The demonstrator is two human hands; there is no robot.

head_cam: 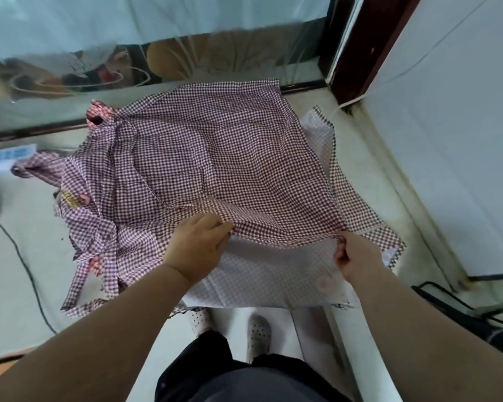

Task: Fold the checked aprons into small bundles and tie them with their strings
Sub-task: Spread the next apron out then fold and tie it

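We hold the checked apron by its near fold: our left hand curls round the cloth and our right hand pinches the edge. The apron lies spread across the pale table, with more checked cloth heaped at its left.

Your pale surface carries a black cable at left. A blue-and-white packet lies near the glass panel behind.
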